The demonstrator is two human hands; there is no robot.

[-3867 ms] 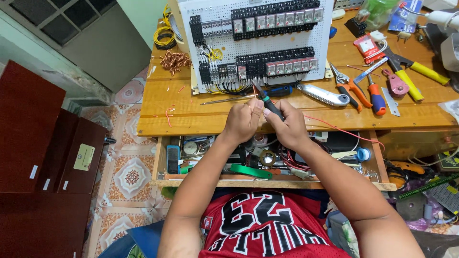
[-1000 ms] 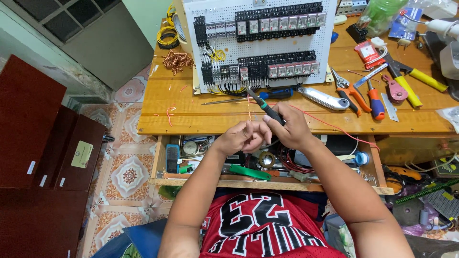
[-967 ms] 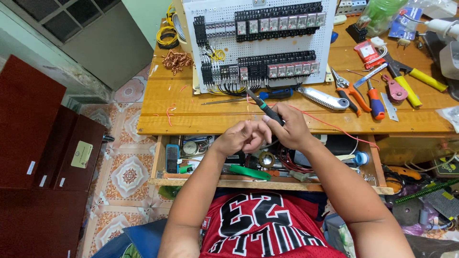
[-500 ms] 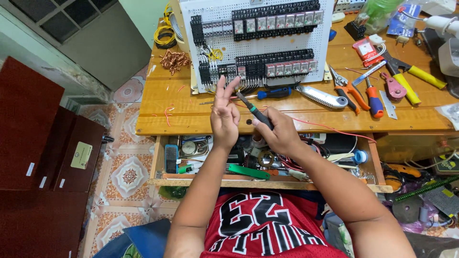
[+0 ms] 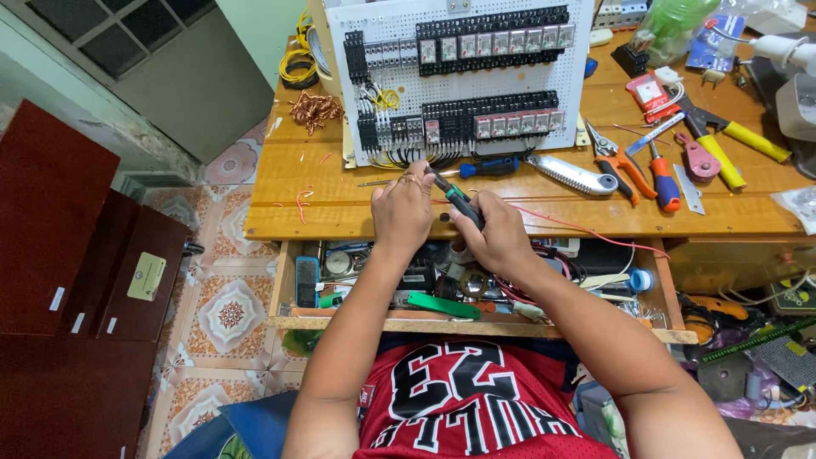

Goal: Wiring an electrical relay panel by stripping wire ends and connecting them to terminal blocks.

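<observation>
My right hand [image 5: 500,234] grips a screwdriver with a green and black handle [image 5: 460,201], its tip pointing up-left toward the bottom of a white perforated board [image 5: 463,76] that carries rows of black relays and terminal blocks. My left hand [image 5: 402,208] sits right beside it, fingers curled near the screwdriver tip and a thin red wire [image 5: 578,228] that trails off to the right across the wooden bench [image 5: 340,204]. I cannot tell whether the left fingers pinch the wire end.
A blue-handled screwdriver [image 5: 486,167], a utility knife [image 5: 571,175], orange pliers [image 5: 620,161], and a yellow-handled tool [image 5: 731,136] lie on the bench to the right. Copper wire scraps [image 5: 314,109] lie at left. An open drawer [image 5: 476,289] full of parts sits under my arms.
My left hand, raised flat with fingers spread half a second ago, has come down and curled beside the screwdriver tip. Both hands have moved forward toward the board's lower edge.
</observation>
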